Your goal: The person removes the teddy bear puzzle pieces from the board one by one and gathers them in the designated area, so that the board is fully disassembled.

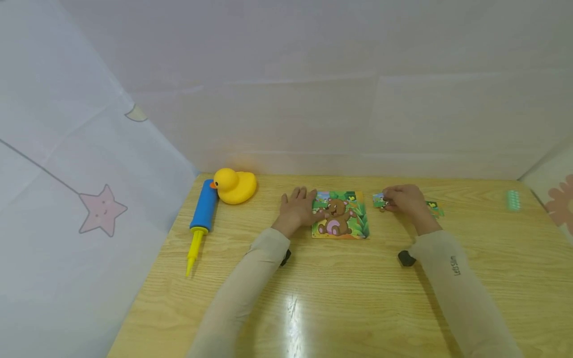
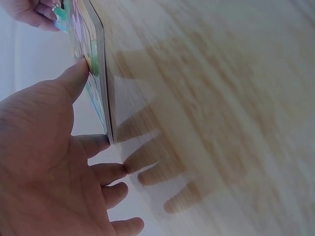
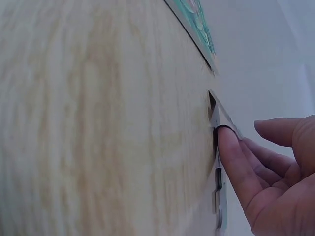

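A jigsaw puzzle board (image 1: 340,226) with a brown bear picture lies flat on the wooden table. My left hand (image 1: 297,211) rests at its left side, fingers spread; in the left wrist view the thumb (image 2: 76,76) lies on the board's face and a finger meets its edge. To the right of the board, my right hand (image 1: 405,199) has curled fingers at a puzzle piece (image 1: 378,200). In the right wrist view this piece (image 3: 225,117) is tilted up against a fingertip, with the thumb standing apart. Another green puzzle piece (image 1: 434,205) lies partly behind the right hand.
A yellow rubber duck (image 1: 235,186) and a blue and yellow hand pump (image 1: 203,214) are at the table's left side. Near the right edge sits a small pale green object (image 1: 513,200). White sheeting (image 1: 286,124) stands behind the table.
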Demonstrator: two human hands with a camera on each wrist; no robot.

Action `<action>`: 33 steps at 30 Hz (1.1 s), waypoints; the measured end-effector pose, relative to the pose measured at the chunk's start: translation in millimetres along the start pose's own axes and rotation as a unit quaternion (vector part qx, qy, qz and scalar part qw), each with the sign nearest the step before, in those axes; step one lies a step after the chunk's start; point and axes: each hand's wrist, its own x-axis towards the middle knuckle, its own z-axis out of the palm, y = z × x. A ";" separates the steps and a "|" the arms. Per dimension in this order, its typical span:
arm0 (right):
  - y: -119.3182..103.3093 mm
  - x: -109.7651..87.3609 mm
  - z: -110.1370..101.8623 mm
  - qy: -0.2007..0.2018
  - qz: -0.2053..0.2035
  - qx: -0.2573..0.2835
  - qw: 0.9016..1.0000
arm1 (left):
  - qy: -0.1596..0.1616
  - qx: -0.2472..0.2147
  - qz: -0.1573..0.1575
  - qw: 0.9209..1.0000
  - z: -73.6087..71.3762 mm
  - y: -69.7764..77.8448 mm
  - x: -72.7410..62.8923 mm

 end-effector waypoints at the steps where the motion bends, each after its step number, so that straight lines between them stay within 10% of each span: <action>1: -1.1 -0.9 0.0 0.005 -0.004 -0.010 1.000 | 0.000 -0.001 0.000 1.000 0.0 -0.2 0.2; 22: -7.1 -7.0 -7.8 0.038 -0.019 -0.032 0.999 | 0.013 0.019 0.037 0.999 0.9 6.3 1.6; 33: -11.9 -2.6 13.3 -0.024 -0.019 0.010 0.999 | -0.050 0.034 0.099 0.993 6.1 23.4 -4.9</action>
